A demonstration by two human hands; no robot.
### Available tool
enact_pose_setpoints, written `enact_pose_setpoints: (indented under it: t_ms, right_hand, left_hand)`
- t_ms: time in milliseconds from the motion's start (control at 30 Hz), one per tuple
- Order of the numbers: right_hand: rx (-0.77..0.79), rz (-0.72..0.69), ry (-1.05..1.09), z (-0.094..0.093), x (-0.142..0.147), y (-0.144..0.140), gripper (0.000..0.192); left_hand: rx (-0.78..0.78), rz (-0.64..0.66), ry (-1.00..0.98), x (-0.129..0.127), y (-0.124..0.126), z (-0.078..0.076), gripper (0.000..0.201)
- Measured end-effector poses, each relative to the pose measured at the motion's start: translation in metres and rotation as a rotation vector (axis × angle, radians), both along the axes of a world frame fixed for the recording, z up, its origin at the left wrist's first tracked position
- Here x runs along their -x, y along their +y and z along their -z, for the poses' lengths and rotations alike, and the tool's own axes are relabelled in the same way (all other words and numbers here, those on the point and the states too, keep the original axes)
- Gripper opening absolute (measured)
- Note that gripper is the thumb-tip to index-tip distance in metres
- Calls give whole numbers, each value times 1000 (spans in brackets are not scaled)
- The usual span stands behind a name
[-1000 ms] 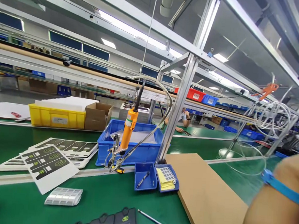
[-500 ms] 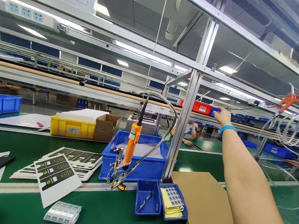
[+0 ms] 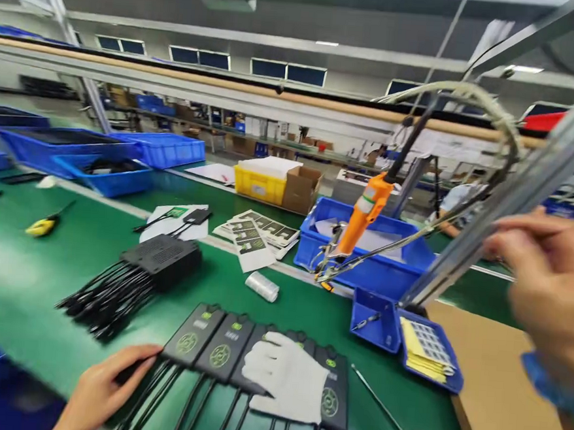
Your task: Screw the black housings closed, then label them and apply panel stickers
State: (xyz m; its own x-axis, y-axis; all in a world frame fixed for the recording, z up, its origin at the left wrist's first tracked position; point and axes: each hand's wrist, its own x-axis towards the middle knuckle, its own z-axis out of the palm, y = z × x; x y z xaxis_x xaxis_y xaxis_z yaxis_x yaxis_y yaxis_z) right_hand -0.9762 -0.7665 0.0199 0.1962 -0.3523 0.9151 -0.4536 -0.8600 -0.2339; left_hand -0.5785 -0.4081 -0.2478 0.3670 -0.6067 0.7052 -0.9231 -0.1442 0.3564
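Observation:
My left hand (image 3: 100, 389) lies at the bottom left, fingers flat on the cables beside the leftmost of a row of flat black devices (image 3: 213, 347) with green round marks. A white glove (image 3: 288, 375) lies loose on top of that row. My right hand (image 3: 550, 282) hangs blurred in the air at the right, fingers apart and holding nothing, with a blue wrist strap (image 3: 547, 387) below it. It is near the slanted aluminium post (image 3: 503, 210). An orange electric screwdriver (image 3: 363, 210) hangs on its cable over the blue bin (image 3: 367, 263).
A black box with a bundle of cables (image 3: 159, 258) lies left of centre. Two small blue trays (image 3: 378, 313) stand by a cardboard sheet (image 3: 501, 381). Label sheets (image 3: 253, 235), a label roll (image 3: 262, 285), a yellow bin (image 3: 260, 183) and blue crates (image 3: 107, 176) sit further back. A seated person (image 3: 452, 200) works behind.
The view has swung down and to the left. My right hand has come back from the blue bin on the far shelf to close by. My left hand and the black devices have come into view.

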Motion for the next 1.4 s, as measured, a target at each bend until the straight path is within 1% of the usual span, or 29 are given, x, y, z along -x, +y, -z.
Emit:
enact_pose_setpoints:
  t_ms: [33,67,100,133,167,200,233,267,300,367,433,500,567,667,767,833,867,933,1033,1067,1167,1200,1300,1333,1400]
  right_hand:
    - [-82,-147,244,35,-19,27,17]
    - [-156,-297,414,70,-36,53,14]
    - [-227,-418,541,105,-52,76,15]
    - [-289,-506,687,138,-66,95,20]
    - [-323,-559,822,168,-78,110,25]
    - [-331,-581,929,194,-87,121,35]
    - [-328,-603,1034,217,-94,129,49]
    - [-320,-619,1109,235,-99,133,59]
    - [-318,-615,1148,250,-102,135,67]
    - [-327,-573,1163,270,-108,135,71]
    - [-349,-521,1146,278,-117,136,72]
    - [-363,-521,1153,278,-134,142,75]
    - [-368,-586,1180,272,-160,153,78]
    - [-395,-706,1226,261,-211,171,81]
    - [-433,-774,1244,253,-260,190,84]
    - [-437,-807,1241,252,-281,201,82]
    - [-435,-821,1241,252,-286,206,78]
    - [-436,-858,1248,251,-284,211,68]
    - [-480,-916,1253,249,-259,204,59]
    - [-513,-893,1245,248,-248,199,57]
    - [-609,-693,1213,246,-222,189,60]
    - [-614,-675,1220,245,-216,188,63]
    - [-591,-782,1260,242,-202,190,65]
    - [-608,-758,1258,240,-197,190,62]
    - [-668,-625,1244,235,-183,185,60]
  left_hand:
    - [-40,37,4,-3,5,5,36]
    - [-68,55,28,-6,7,10,35]
    - [-89,70,57,-8,8,14,34]
    - [-104,76,89,-9,9,16,33]
    - [-114,78,118,-10,9,18,31]
    - [-123,84,139,-10,9,19,29]
    - [-126,94,155,-9,9,20,26]
    - [-129,104,169,-8,10,20,23]
    - [-129,117,180,-8,11,20,22]
    - [-126,141,198,-7,13,21,20]
    - [-123,157,211,-7,14,22,19]
    - [-120,170,220,-8,14,23,19]
    - [-121,187,228,-10,14,25,19]
    - [-119,219,238,-11,15,27,21]
    - [-101,234,237,-11,14,28,22]
    - [-90,237,230,-10,14,27,22]
    - [-89,236,226,-10,14,27,21]
    - [-96,229,216,-9,13,26,21]
    - [-92,219,172,-10,13,27,24]
    - [-83,219,155,-11,13,27,25]
    - [-61,225,112,-14,12,26,26]
    - [-65,229,102,-15,12,26,26]
    - [-84,243,70,-17,10,22,22]
    - [-91,249,62,-18,10,20,20]
    - [-114,250,62,-20,9,16,19]
